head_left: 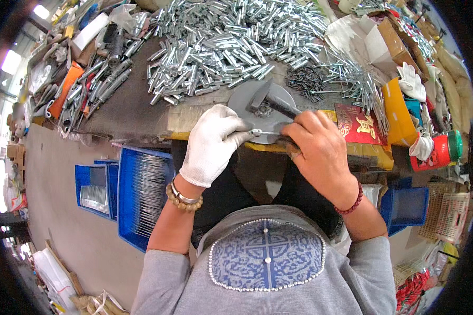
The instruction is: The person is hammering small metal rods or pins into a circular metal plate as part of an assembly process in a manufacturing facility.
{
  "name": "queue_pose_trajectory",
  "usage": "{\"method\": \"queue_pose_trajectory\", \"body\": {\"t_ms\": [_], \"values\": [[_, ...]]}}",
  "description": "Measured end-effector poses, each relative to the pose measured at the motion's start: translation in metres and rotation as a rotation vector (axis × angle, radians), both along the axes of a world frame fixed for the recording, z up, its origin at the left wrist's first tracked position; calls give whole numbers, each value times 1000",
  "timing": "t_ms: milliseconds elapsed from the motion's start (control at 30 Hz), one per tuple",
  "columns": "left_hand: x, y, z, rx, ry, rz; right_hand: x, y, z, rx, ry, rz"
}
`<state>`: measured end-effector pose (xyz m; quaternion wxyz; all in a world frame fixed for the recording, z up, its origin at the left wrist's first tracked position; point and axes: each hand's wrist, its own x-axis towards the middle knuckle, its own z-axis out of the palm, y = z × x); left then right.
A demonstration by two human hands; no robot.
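Note:
My left hand [214,137], in a white knit glove, pinches one end of a small shiny metal tube [256,132]. Bare and closed, my right hand [321,149] has its fingertips at the other side of that tube; they partly hide what they grip. Both hands are over the front edge of a round grey metal plate [240,100] on the bench. A hammer [281,106] lies on the plate, its head toward the middle and its handle running to just behind my right fingers.
Loose metal tubes [210,58] are heaped behind the plate, with dark small screws [305,83] and long thin bolts [352,79] on the right. Wrenches [102,84] lie left. A red envelope [358,124] is near my right hand. Blue crates [142,197] stand below.

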<state>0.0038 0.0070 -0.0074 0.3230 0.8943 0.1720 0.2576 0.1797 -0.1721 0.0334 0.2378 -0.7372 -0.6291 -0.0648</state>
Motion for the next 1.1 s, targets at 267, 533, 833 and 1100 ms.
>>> {"method": "queue_pose_trajectory", "body": {"t_ms": [267, 533, 833, 1100], "values": [[-6, -40, -6, 17, -126, 313, -24, -15, -8, -249, 702, -64], [-11, -73, 0, -1000, -100, 334, -47, -22, -22, -222, 1044, -76], [-25, -71, -17, -956, -316, 354, -75, -11, -26, -198, 850, 18], [-129, -23, -45, -832, -327, 773, -12, -9, -48, 117, 861, -22]]}}
